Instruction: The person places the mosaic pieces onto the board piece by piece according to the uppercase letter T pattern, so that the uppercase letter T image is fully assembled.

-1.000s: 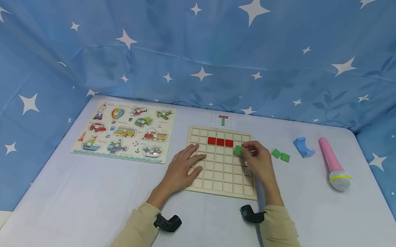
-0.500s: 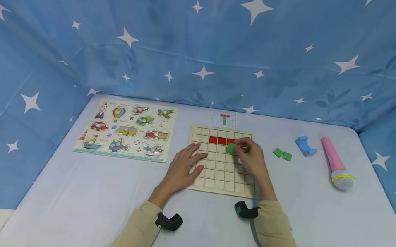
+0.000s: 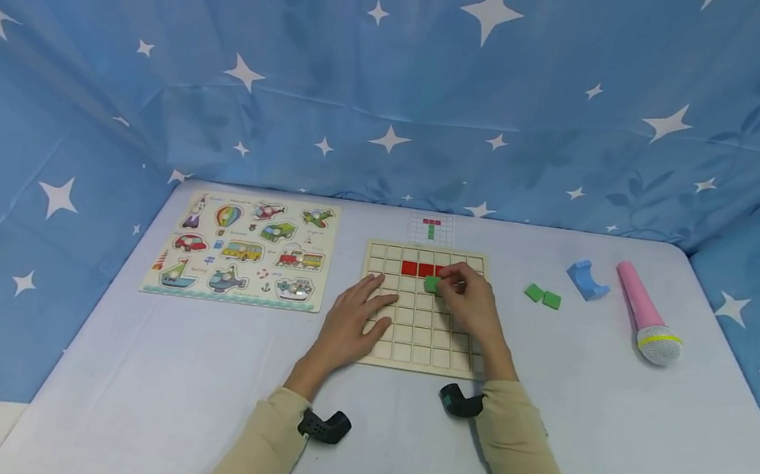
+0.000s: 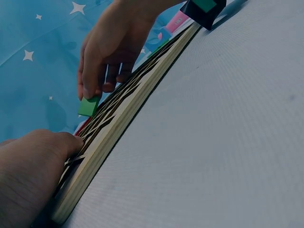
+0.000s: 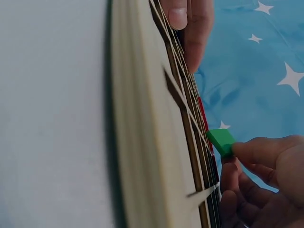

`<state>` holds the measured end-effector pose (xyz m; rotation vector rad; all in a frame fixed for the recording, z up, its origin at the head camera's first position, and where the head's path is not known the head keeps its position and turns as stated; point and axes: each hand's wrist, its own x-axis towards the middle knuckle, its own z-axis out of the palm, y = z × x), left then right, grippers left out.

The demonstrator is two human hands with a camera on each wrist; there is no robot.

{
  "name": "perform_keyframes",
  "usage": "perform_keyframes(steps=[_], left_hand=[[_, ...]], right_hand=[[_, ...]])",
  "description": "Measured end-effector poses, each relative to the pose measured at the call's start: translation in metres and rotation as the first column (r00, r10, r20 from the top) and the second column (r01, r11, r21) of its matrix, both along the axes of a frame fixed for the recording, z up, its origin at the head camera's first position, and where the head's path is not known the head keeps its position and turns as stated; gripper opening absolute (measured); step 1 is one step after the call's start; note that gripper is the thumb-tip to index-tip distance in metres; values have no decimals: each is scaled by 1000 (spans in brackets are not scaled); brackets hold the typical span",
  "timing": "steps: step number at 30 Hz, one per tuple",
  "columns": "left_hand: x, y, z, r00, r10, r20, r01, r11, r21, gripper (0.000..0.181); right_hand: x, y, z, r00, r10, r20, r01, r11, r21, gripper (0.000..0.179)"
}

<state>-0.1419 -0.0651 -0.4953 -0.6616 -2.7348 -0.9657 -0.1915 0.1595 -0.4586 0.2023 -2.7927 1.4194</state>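
Note:
A wooden grid board [image 3: 401, 353] lies on the table with a row of red square tiles [image 3: 417, 269] set in its second row. My right hand [image 3: 472, 301] pinches a green square tile [image 3: 431, 284] between thumb and fingertips, close over the board just below the red tiles. In the left wrist view this green tile [image 4: 88, 106] hangs tilted from the fingertips, and the right wrist view shows the tile [image 5: 221, 141] at the board's surface level. My left hand [image 3: 350, 321] rests on the board's left side with its fingers spread.
Two loose green tiles [image 3: 543, 296] lie right of the board. Beyond them are a blue curved block [image 3: 587, 280] and a pink toy microphone [image 3: 645, 314]. A pattern card [image 3: 432, 230] sits behind the board, and a vehicle puzzle board [image 3: 240, 249] is at left.
My right hand has carried the green tile leftward across the board, from the right side to below the red tiles. My left hand has stayed in place.

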Motion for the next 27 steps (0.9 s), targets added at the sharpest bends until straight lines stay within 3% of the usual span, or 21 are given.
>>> perform_keyframes(steps=[13,27], left_hand=[[0,3,-4,1000,-8,-13,8,1000,4,35],[-1,0,-3,1000,8,-13,-8,1000,13,35]], right_hand=[[1,-6,-2,999,-50,17,49,997,55,17],[0,-10,0,998,-48,41,45,996,74,18]])
